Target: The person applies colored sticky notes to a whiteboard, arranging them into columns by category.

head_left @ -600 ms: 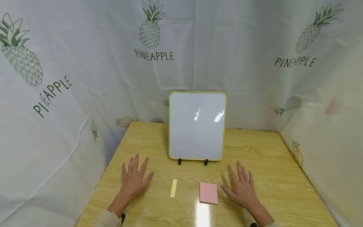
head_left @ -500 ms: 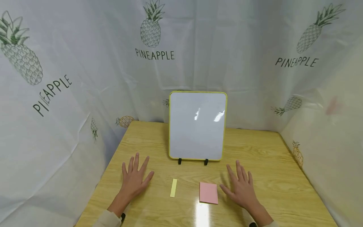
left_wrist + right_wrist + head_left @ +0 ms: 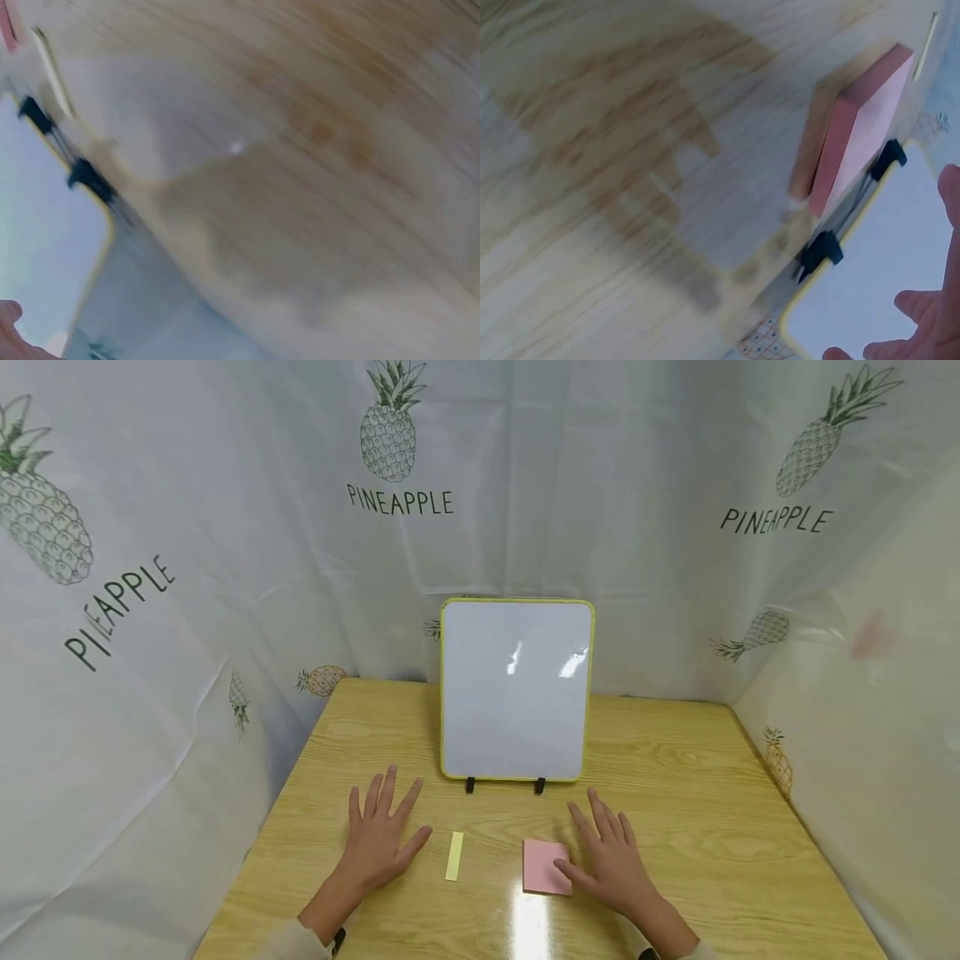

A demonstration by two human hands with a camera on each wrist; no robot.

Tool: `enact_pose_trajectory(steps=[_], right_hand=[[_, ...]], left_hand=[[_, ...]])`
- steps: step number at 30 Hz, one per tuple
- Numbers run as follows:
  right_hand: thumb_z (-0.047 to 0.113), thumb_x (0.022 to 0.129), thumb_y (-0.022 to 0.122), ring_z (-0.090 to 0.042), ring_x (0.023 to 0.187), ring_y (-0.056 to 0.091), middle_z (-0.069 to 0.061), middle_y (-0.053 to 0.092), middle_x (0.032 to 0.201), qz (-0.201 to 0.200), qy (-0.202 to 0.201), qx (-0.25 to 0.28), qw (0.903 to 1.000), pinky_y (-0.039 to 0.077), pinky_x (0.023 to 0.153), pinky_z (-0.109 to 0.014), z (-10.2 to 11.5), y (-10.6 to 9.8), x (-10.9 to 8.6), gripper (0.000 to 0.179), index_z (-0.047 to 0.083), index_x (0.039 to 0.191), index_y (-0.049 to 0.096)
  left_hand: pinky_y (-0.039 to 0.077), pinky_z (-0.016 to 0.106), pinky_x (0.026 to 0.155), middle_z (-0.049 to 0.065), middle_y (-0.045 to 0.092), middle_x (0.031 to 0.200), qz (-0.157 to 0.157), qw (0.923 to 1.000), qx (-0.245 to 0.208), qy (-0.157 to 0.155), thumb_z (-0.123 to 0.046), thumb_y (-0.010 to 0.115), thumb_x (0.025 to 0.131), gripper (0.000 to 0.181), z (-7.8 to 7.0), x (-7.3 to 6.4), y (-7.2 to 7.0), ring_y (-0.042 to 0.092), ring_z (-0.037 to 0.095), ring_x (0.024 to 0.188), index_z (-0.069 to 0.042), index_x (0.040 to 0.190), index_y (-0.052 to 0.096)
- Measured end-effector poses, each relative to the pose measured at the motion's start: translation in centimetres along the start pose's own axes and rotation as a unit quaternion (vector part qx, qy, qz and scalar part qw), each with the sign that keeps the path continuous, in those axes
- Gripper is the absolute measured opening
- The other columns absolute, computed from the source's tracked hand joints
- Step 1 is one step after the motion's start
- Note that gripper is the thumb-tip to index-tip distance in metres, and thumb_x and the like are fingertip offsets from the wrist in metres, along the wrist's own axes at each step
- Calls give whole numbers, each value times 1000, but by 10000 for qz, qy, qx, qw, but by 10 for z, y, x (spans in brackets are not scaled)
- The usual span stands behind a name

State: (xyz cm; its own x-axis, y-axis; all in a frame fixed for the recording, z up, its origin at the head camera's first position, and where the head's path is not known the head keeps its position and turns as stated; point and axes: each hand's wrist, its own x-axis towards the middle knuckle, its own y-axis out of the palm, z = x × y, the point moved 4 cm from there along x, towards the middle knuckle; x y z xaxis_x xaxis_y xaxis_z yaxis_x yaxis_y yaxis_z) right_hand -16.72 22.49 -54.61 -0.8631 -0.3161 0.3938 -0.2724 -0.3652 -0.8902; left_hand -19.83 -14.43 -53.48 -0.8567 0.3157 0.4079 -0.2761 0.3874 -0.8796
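My left hand (image 3: 377,843) is spread flat over the wooden table, just left of a narrow yellow sticky-note pad (image 3: 454,857). On the other side, my right hand (image 3: 613,866) has its fingers extended, and its thumb overlaps the right edge of a square pink sticky-note pad (image 3: 543,867) in the head view. Neither hand holds anything. The right wrist view shows the pink pad (image 3: 862,124) as a thick block lying flat, with the fingers (image 3: 922,322) off at the lower right. Only a fingertip (image 3: 10,310) of the left hand shows in the left wrist view.
A whiteboard (image 3: 516,689) with a yellow frame stands upright at the back of the table (image 3: 675,760), on black feet (image 3: 470,785). Behind it and at both sides hangs a white curtain (image 3: 600,527) printed with pineapples. A bright light reflection lies near the front.
Both hands have moved inward, the left toward the yellow pad and the right toward the pink pad, which its thumb now overlaps. The head view has shifted slightly; the pads stay in place.
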Motion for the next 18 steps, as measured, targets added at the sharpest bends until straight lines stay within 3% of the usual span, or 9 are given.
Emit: enact_pose_trajectory(steps=[7,12,18], right_hand=[[57,77,77,-42,133,45,-21,35,157,78,-609,65,9981,34,102,-65,22,14,0,87,9,144,51],[58,74,79,-39,123,54,-20,47,149,119,-871,219,9959,42,94,-61,31,20,-4,82,6,134,60],[53,70,83,-34,113,61,-15,61,133,268,-967,92,9949,52,84,-57,37,24,-7,69,10,121,67]], left_hand=[[9,72,109,19,18,164,38,9965,23,832,-64,43,97,71,-45,1,6,20,43,148,-27,156,32],[9,70,109,16,12,166,326,9867,-29,1591,-65,45,95,75,-80,-7,14,19,41,150,-29,158,25],[13,67,110,13,12,166,407,9759,237,2131,-68,37,96,74,-103,-14,22,23,38,150,-33,158,20]])
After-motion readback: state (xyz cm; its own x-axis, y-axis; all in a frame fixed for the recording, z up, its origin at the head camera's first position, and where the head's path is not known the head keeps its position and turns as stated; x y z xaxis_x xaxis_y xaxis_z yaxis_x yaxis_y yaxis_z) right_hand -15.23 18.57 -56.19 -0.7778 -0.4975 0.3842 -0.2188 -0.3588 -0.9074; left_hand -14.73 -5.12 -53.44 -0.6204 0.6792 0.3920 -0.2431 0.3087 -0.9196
